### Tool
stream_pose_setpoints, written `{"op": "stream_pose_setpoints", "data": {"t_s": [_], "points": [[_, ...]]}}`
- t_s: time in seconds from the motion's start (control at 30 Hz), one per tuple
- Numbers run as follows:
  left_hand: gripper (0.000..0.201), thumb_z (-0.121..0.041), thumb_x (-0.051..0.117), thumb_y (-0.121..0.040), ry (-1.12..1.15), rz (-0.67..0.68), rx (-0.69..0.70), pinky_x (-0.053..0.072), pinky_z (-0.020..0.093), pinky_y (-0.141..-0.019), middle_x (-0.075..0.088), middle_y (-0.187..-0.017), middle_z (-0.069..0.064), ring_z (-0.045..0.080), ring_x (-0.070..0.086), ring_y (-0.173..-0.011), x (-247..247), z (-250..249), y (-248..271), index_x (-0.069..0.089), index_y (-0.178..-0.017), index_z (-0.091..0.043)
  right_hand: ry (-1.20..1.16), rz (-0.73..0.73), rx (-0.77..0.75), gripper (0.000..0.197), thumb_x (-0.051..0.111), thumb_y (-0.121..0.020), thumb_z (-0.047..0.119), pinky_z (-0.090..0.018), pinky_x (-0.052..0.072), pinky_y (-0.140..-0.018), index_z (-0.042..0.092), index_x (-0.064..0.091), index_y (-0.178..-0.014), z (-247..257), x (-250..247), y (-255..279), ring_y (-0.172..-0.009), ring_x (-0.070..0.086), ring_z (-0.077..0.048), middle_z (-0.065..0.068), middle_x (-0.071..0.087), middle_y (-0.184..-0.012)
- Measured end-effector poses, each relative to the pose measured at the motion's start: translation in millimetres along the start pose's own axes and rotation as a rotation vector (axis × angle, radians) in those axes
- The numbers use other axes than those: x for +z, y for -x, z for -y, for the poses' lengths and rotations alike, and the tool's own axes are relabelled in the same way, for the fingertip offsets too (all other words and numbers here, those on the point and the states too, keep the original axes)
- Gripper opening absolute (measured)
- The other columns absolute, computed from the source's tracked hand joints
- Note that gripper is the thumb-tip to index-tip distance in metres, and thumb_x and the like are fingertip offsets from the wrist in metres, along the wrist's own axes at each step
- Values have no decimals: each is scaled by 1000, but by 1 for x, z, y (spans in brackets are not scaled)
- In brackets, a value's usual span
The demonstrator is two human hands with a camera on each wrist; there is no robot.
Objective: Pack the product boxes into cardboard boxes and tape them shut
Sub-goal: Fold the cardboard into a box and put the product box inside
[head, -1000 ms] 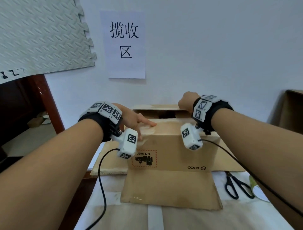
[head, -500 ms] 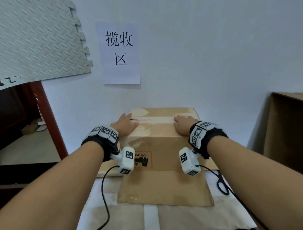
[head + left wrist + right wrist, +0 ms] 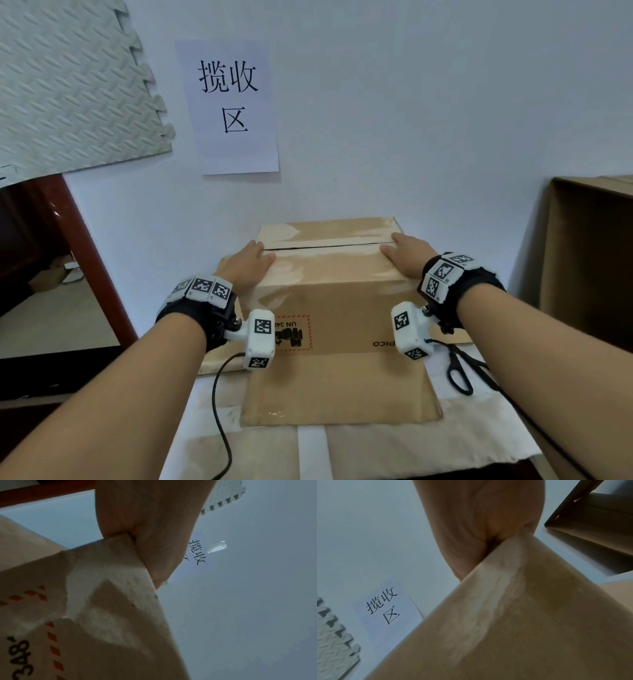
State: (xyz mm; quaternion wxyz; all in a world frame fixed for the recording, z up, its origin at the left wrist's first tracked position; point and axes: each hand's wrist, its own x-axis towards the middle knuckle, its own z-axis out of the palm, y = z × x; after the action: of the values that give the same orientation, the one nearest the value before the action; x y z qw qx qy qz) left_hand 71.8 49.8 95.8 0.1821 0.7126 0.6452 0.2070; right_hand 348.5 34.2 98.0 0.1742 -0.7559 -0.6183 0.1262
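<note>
A brown cardboard box (image 3: 329, 274) stands against the wall, its two top flaps folded down with a thin dark seam between them. My left hand (image 3: 251, 260) lies flat on the near flap at the box's left corner. My right hand (image 3: 406, 251) lies flat on the same flap at the right corner. Both hands press down with straight fingers. In the left wrist view the palm (image 3: 154, 534) sits on the box corner (image 3: 106, 574). The right wrist view shows the palm (image 3: 479, 534) on the other corner (image 3: 513, 601). What is inside the box is hidden.
Black scissors (image 3: 460, 371) lie on the white cloth to the right of the box. A flattened cardboard sheet (image 3: 339, 394) lies under and in front of the box. A second open carton (image 3: 589, 260) stands at the right. A paper sign (image 3: 233, 102) hangs on the wall.
The far flap has come down and the top is now closed. Both hands moved from the box's far side onto the near flap's corners and lie flat.
</note>
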Motion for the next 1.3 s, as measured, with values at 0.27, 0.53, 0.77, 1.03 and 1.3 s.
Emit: {"op": "stream_pose_setpoints", "data": {"t_s": [0.27,0.53,0.77,1.03,1.3], "points": [[41,-28,39,-101,51,-70,-3,31,41,-108,46,-138,15,30,45,-124,2,1,5,45,-131,0,-80,-61,-1,49,41,-100,31,-33,32,-106,7,35,-142,-6,5,-2,-132,40,-29,-12,42,-145],[32,-22,36,-100,-83,-81,1,37,38,-98,56,-122,16,34,51,-116,4,1,-4,53,-116,0,-103,-105,31,37,37,-99,21,-33,39,-93,5,47,-130,-3,10,-1,-120,49,-32,-15,51,-134],[35,-12,26,-99,-331,-33,109,31,44,-106,45,-133,17,34,38,-125,29,-34,-14,42,-127,1,-92,-127,16,25,34,-97,17,-30,35,-74,3,53,-106,-6,14,-7,-106,54,-33,-17,58,-117],[46,-20,17,-104,-366,96,239,18,32,-113,19,-157,10,22,23,-143,45,-66,-5,26,-147,-6,-119,-141,-25,18,34,-99,19,-32,37,-77,7,47,-95,-11,17,-7,-105,54,-33,-18,58,-114],[45,-13,23,-98,-324,2,130,30,41,-107,37,-146,13,32,39,-130,58,-79,-2,37,-140,-5,-257,-88,-9,41,31,-102,21,-33,33,-104,2,41,-137,-14,9,7,-129,42,-30,-15,45,-141]]}}
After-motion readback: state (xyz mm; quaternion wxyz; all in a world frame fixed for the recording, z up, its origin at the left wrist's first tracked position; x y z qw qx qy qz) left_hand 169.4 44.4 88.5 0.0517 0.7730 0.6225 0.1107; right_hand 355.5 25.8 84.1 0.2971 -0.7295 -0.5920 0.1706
